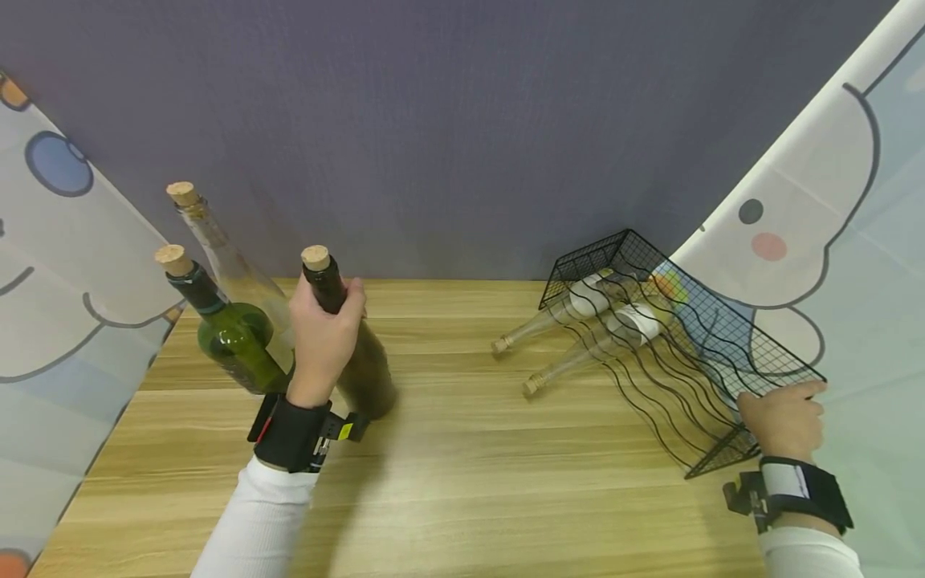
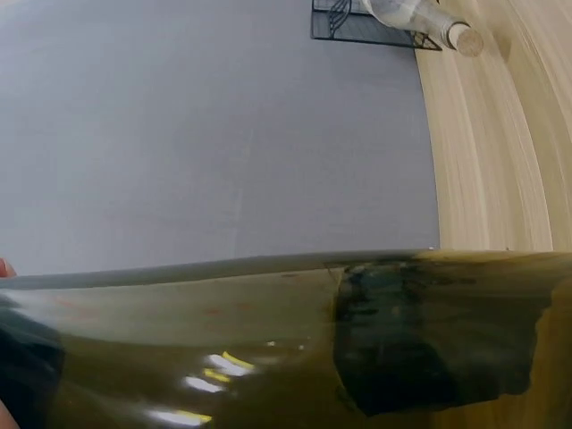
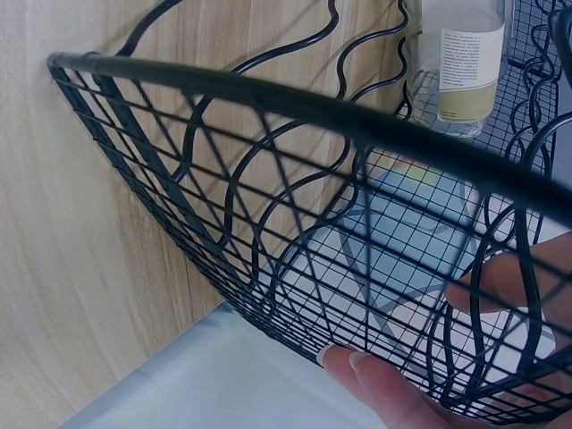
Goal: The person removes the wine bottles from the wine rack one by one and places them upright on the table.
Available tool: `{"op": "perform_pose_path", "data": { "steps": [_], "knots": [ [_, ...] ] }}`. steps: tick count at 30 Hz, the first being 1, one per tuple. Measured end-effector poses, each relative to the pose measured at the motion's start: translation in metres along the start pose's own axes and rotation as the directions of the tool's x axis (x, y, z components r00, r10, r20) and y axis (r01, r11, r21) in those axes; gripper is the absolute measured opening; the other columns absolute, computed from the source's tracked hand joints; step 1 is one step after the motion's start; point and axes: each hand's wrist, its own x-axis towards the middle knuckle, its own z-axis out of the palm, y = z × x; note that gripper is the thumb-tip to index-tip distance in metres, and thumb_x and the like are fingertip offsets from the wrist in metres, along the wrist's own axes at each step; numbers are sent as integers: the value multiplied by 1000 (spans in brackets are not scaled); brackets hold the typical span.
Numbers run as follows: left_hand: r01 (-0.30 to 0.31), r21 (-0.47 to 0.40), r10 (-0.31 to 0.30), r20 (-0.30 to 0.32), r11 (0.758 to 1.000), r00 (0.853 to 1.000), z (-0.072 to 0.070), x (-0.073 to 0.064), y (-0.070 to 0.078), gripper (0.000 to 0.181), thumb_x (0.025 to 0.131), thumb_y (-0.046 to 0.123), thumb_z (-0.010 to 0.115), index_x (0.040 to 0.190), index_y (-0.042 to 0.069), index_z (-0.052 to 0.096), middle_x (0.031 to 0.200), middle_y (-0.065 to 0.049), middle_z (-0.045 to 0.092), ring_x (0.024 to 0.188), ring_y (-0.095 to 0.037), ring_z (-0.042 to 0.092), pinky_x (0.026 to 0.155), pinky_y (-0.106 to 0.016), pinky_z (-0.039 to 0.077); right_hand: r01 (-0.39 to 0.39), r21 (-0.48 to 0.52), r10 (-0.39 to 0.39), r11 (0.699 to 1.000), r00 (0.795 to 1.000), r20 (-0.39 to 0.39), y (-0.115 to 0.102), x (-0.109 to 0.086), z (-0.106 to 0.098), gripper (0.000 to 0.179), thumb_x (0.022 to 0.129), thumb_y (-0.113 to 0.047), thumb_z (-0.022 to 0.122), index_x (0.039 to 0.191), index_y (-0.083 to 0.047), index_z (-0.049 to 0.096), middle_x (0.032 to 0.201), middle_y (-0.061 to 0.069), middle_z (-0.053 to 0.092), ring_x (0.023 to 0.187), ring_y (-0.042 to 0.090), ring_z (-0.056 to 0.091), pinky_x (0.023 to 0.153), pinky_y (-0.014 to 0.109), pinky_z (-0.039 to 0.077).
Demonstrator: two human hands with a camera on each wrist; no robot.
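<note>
My left hand grips the neck of a dark corked bottle, upright at the left of the table. In the left wrist view that dark bottle fills the lower part, with a dark patch on its side. At the right, my right hand holds the near end of a black wire rack. The right wrist view has fingers curled about the rack's mesh end. Two clear corked bottles with white labels, one nearer and one farther, lie in the rack, necks pointing left.
Left of my left hand stand a green corked bottle and a tall clear corked bottle. A grey panel rises behind the wooden table. Cartoon-printed sheets hang at both sides.
</note>
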Motion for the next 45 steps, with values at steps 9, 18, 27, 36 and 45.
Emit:
{"op": "perform_pose_path", "data": {
  "steps": [9,18,27,36,45],
  "knots": [
    [-7,6,7,-37,1000,999,-10,3,-1,13,84,-5,60,79,-2,49,59,18,53,48,-5,51,51,-22,40,2,7,-2,1000,1000,-10,-1,-2,1,93,91,-25,40,134,25,-26,126,65,18,103,73,36,82,74,39],
    [24,18,-23,-68,1000,997,-22,6,-4,15,85,-3,61,78,6,51,58,19,54,49,-6,52,55,-23,40,-8,5,8,1000,1000,-1,-2,-1,-1,94,91,-25,40,134,24,-26,127,65,18,102,73,36,81,74,40],
    [-7,37,10,-79,999,997,-28,8,-7,12,84,-4,61,77,-3,51,58,18,54,48,-5,53,51,-22,39,-4,-5,4,1000,1000,-17,-2,0,0,93,91,-25,41,135,25,-24,126,65,20,102,72,38,81,73,41],
    [10,41,-7,-80,999,997,-36,7,-7,13,84,-6,60,76,0,52,56,18,55,46,-7,53,50,-20,40,9,-5,-9,1000,1000,-22,-3,-5,0,93,92,-26,41,134,26,-23,125,65,20,102,72,38,82,73,41],
    [22,43,-18,-104,999,994,-46,4,-4,15,83,-7,60,74,2,53,57,16,56,45,-8,53,50,-20,41,3,13,-3,1000,1000,-27,-6,-8,-1,92,92,-26,41,135,25,-23,126,65,19,103,73,36,83,74,39]
  ]
}}
